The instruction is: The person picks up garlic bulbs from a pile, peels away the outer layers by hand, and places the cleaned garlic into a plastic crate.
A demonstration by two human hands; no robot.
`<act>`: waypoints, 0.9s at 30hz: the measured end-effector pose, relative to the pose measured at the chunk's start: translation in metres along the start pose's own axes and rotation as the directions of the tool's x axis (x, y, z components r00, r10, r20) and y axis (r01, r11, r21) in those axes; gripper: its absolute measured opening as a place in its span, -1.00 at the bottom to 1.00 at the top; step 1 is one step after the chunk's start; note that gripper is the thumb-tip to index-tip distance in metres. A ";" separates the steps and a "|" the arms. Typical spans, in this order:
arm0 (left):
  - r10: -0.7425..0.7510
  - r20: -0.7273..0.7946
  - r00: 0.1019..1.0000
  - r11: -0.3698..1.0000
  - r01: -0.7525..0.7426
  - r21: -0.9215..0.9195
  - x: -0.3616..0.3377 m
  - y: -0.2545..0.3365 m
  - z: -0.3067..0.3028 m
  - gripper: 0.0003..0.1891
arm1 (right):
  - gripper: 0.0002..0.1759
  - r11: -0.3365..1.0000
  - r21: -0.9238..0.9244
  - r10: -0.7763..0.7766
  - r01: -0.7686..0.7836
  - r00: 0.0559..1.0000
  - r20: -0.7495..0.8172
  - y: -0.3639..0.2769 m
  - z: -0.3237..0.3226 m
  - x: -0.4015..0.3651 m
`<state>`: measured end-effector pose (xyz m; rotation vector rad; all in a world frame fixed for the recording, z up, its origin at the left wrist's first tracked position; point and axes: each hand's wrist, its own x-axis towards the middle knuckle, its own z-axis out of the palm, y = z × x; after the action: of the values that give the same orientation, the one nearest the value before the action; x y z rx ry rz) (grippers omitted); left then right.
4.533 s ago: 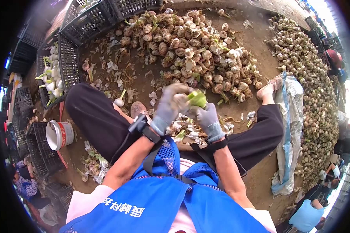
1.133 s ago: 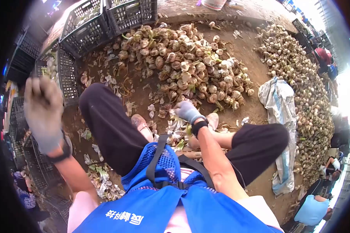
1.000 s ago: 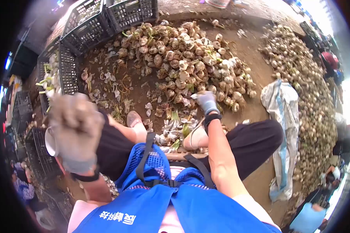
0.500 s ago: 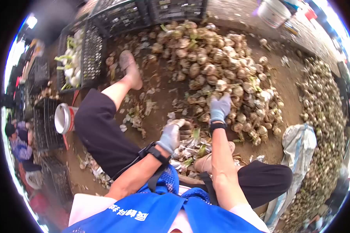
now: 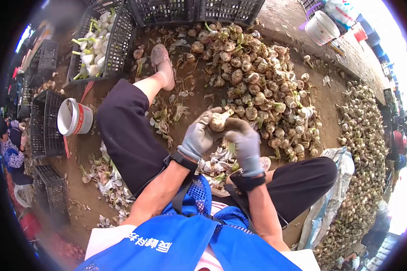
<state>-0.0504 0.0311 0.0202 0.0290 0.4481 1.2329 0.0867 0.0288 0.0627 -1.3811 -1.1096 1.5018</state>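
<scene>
A dirty garlic bulb (image 5: 218, 122) is up in front of my knees, held in the fingers of my gloved left hand (image 5: 196, 136). My gloved right hand (image 5: 245, 145) curls in against the bulb's right side, slightly blurred, with its fingertips partly hidden. Just beyond both hands lies a big heap of unpeeled garlic bulbs (image 5: 262, 86) with dry stalks. Below the hands, peeled skins and stalk scraps (image 5: 212, 167) cover the ground between my legs.
A black crate (image 5: 122, 43) of cleaned white garlic (image 5: 95, 49) stands at upper left. Nearer are a white bucket (image 5: 74, 117) and more crates (image 5: 47, 124). A white sack (image 5: 325, 194) lies by my right knee, beside a long garlic pile (image 5: 362, 149). Another person (image 5: 16, 156) sits far left.
My right hand has drawn back from the heap toward my left hand. A garlic bulb is now between the two hands. The view has shifted slightly.
</scene>
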 end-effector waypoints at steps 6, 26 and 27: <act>0.033 0.140 0.990 0.897 -0.091 0.432 -0.026 -0.006 0.039 -0.61 | -0.72 0.957 0.233 0.185 -0.171 0.982 -0.039 -0.012 -0.014 -0.011; 0.083 0.005 0.997 0.945 -0.080 0.318 -0.018 -0.035 0.025 -0.77 | -0.78 0.946 0.276 0.162 -0.170 0.985 0.050 0.017 -0.037 -0.009; 0.121 -0.025 0.992 0.944 -0.107 0.311 -0.018 -0.035 0.023 -0.78 | -0.77 0.943 0.267 0.188 -0.199 0.980 0.065 0.010 -0.036 -0.013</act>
<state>-0.0157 0.0075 0.0382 0.3000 0.6831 1.2685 0.1233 0.0169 0.0562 -1.3010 -0.7694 1.7560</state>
